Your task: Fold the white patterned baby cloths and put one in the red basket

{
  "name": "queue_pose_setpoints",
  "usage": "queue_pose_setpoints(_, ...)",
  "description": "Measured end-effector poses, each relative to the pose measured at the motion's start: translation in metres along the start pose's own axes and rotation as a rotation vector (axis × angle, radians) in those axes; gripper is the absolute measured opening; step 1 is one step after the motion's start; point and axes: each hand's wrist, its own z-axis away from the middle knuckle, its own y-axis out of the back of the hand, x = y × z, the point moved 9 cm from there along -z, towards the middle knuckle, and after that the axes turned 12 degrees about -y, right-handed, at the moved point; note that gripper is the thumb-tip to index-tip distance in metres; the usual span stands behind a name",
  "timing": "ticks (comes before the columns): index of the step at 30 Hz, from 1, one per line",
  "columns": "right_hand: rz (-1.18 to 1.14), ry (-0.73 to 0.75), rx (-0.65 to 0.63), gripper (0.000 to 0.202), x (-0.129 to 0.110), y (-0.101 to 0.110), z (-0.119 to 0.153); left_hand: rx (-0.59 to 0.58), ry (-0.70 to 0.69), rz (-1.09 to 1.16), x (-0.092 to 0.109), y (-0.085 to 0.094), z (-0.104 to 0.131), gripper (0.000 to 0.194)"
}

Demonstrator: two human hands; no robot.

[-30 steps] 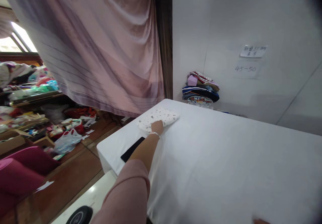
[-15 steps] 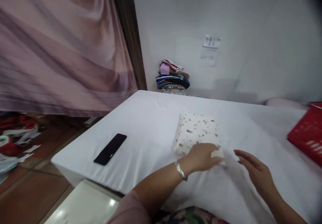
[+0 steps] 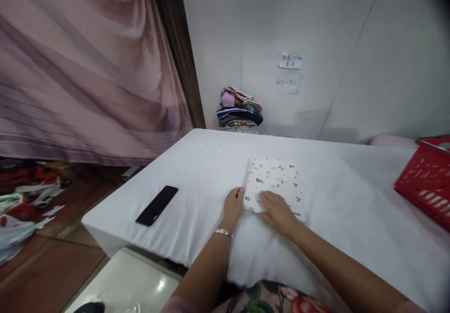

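A folded white cloth (image 3: pixel 272 177) with small printed motifs lies on the white-covered table. My left hand (image 3: pixel 234 204), with a silver bracelet at the wrist, is at the cloth's near left edge. Its fingers are curled against that edge, and the fingertips are partly hidden. On the near part of the cloth my right hand (image 3: pixel 278 212) lies flat, palm down, fingers stretched out.
A black phone (image 3: pixel 157 205) lies on the white table cover (image 3: pixel 207 163) to the left. Stacked folded clothes (image 3: pixel 241 111) stand beyond the far edge. A red basket (image 3: pixel 427 177) is at right, a white stool (image 3: pixel 130 280) at front left.
My left hand has let go of the cloth's near right corner and moved to its left edge. My right hand has come in from the right and now rests on the cloth.
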Motion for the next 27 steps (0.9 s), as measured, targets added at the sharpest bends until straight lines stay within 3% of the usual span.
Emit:
queue_pose_setpoints(4,0.033,-0.008,-0.063,0.056,-0.010,-0.025,-0.018,0.016,-0.031,-0.021,0.000,0.001,-0.001,0.041)
queue_pose_setpoints(7,-0.153,-0.063,-0.064,0.045,-0.001,-0.023,-0.027,0.012,-0.033,-0.025,0.000,0.001,-0.001,0.045)
queue_pose_setpoints(9,-0.450,-0.234,-0.021,0.043,0.027,-0.005,-0.033,-0.009,-0.033,-0.044,0.000,0.000,-0.001,0.045)
queue_pose_setpoints(12,-1.005,-0.553,0.191,0.061,0.101,0.038,-0.024,-0.043,-0.051,-0.069,0.003,-0.003,-0.001,0.033)
queue_pose_setpoints(14,-1.283,-0.607,0.347,0.068,0.147,0.065,-0.003,-0.055,-0.077,-0.066,0.004,-0.005,-0.002,0.023)
queue_pose_setpoints(16,-1.447,-0.671,0.543,0.061,0.195,0.083,0.036,-0.067,-0.100,-0.071,0.005,-0.007,-0.003,0.019)
queue_pose_setpoints(17,-1.502,-0.733,0.650,0.056,0.216,0.085,0.062,-0.075,-0.112,-0.081,0.005,-0.008,-0.003,0.019)
queue_pose_setpoints(19,-1.544,-0.842,0.712,0.047,0.244,0.078,0.108,-0.097,-0.133,-0.108,0.007,-0.010,-0.004,0.018)
queue_pose_setpoints(23,-1.483,-1.048,0.727,0.030,0.265,0.062,0.175,-0.119,-0.122,-0.185,0.009,-0.012,-0.006,0.016)
queue_pose_setpoints(27,-1.496,-1.148,0.698,0.019,0.273,0.064,0.195,-0.154,-0.081,-0.303,0.011,-0.018,-0.011,0.025)
